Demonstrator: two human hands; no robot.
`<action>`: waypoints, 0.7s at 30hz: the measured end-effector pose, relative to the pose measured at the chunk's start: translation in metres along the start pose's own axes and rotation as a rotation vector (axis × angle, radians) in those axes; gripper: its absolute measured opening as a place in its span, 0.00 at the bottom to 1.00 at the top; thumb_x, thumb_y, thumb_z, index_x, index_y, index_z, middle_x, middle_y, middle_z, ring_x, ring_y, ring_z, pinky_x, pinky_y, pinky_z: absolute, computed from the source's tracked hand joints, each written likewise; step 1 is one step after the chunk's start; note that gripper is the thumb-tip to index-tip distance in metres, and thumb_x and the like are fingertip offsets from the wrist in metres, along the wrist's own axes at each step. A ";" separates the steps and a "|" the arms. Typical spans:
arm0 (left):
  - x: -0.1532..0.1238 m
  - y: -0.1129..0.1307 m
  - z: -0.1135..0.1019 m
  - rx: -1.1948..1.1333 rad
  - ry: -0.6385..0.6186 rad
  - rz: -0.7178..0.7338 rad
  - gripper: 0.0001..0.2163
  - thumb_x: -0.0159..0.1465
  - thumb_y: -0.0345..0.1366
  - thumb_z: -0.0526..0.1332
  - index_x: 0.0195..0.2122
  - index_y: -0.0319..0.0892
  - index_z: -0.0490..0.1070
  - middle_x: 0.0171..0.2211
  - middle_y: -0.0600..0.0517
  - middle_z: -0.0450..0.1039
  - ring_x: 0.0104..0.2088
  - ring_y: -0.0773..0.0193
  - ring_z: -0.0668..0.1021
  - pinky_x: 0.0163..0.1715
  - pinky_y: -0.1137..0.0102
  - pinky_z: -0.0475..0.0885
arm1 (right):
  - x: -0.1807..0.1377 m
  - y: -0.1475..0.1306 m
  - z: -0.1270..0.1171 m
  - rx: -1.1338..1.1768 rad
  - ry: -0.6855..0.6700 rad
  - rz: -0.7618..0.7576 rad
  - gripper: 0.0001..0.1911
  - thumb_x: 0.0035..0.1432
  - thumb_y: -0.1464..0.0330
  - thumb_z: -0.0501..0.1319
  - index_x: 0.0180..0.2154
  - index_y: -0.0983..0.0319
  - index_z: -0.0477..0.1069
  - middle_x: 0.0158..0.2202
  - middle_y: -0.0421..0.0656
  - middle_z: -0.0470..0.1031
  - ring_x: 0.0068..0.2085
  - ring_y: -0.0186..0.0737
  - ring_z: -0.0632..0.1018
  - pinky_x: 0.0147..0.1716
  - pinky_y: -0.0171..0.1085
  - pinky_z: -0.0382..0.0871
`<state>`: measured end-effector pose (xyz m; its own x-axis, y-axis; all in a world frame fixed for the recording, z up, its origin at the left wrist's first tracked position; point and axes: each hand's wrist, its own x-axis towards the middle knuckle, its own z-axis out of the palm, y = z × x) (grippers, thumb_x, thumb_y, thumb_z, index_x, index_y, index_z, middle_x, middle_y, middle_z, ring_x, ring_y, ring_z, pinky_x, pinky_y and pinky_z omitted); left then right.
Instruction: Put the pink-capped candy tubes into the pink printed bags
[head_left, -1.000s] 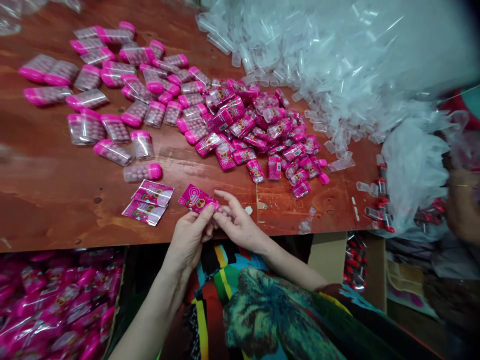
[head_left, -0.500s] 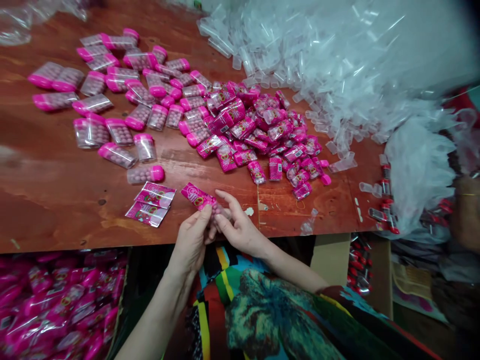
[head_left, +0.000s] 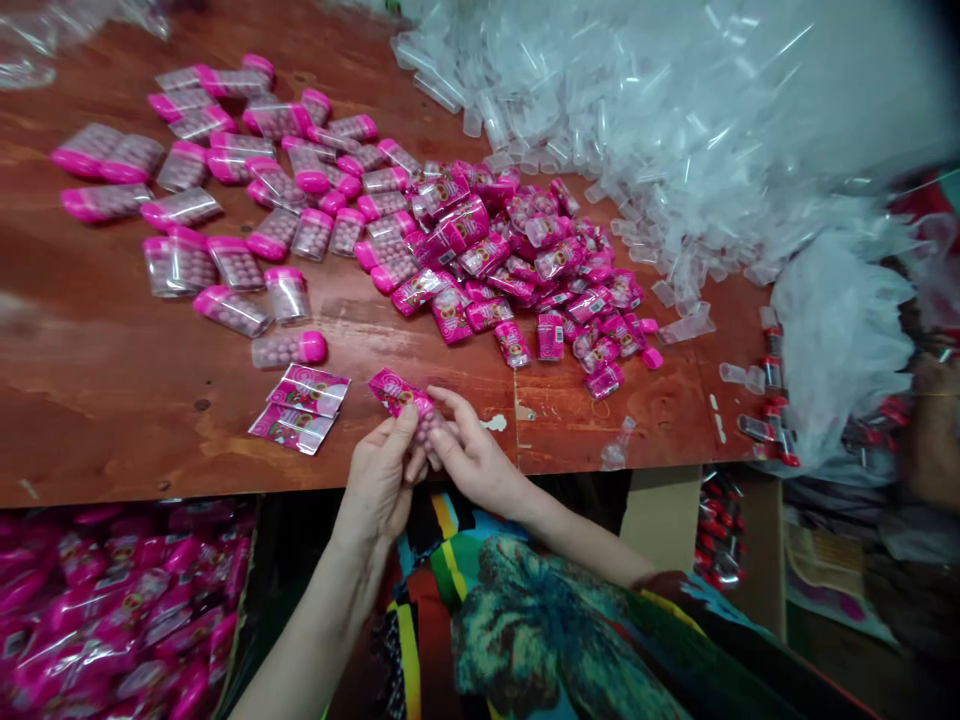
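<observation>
Both my hands meet at the near edge of the brown wooden table (head_left: 105, 400). My left hand (head_left: 382, 480) and my right hand (head_left: 472, 455) pinch a small clear candy container with a pink printed sleeve (head_left: 401, 393) partly over it. The sleeve's far end sticks up to the left past my fingertips. Two flat pink sleeves (head_left: 300, 405) lie just left of my hands. A single unsleeved container with a pink cap (head_left: 289, 348) lies beyond them.
Several pink-capped containers (head_left: 225, 190) are spread over the far left. A heap of sleeved ones (head_left: 525, 260) sits in the middle. Clear empty plastic pieces (head_left: 660, 110) pile up at the back right. A box of pink packs (head_left: 112, 610) stands below left. Another person's arm (head_left: 930, 420) is at the right edge.
The pink sleeve has slid further down over the container between my fingers, and my hands have closed in a little. Nothing else on the table moved.
</observation>
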<state>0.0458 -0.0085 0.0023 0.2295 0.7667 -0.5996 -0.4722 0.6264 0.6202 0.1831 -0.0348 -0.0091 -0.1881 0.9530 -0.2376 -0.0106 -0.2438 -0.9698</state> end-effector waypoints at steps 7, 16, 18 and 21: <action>-0.001 0.008 -0.004 0.046 -0.045 -0.043 0.22 0.59 0.54 0.76 0.26 0.40 0.73 0.15 0.57 0.66 0.16 0.74 0.63 0.19 0.77 0.59 | 0.005 -0.001 -0.011 0.179 -0.102 0.161 0.34 0.75 0.51 0.59 0.73 0.56 0.53 0.28 0.33 0.69 0.20 0.30 0.63 0.21 0.31 0.60; -0.006 -0.002 0.011 0.063 0.078 0.001 0.29 0.50 0.59 0.81 0.26 0.39 0.71 0.17 0.59 0.66 0.17 0.76 0.63 0.17 0.78 0.54 | 0.006 0.004 0.000 0.197 0.009 0.109 0.32 0.73 0.51 0.61 0.70 0.56 0.55 0.32 0.36 0.73 0.24 0.33 0.70 0.25 0.33 0.67; -0.008 -0.003 0.013 0.076 0.042 -0.003 0.29 0.50 0.59 0.80 0.26 0.39 0.71 0.20 0.58 0.68 0.18 0.76 0.65 0.17 0.78 0.55 | 0.010 0.002 -0.003 0.345 -0.018 0.172 0.36 0.72 0.48 0.63 0.70 0.56 0.54 0.26 0.30 0.68 0.18 0.28 0.59 0.18 0.29 0.54; -0.008 0.001 0.011 0.113 -0.030 -0.027 0.28 0.50 0.58 0.80 0.27 0.39 0.72 0.22 0.57 0.70 0.20 0.73 0.68 0.18 0.78 0.57 | 0.012 0.000 -0.008 0.417 -0.007 0.159 0.39 0.68 0.46 0.67 0.68 0.57 0.55 0.22 0.26 0.65 0.15 0.26 0.54 0.15 0.28 0.48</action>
<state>0.0528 -0.0129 0.0129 0.2668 0.7523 -0.6024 -0.3669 0.6573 0.6583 0.1890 -0.0217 -0.0126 -0.2261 0.8969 -0.3800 -0.3758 -0.4402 -0.8155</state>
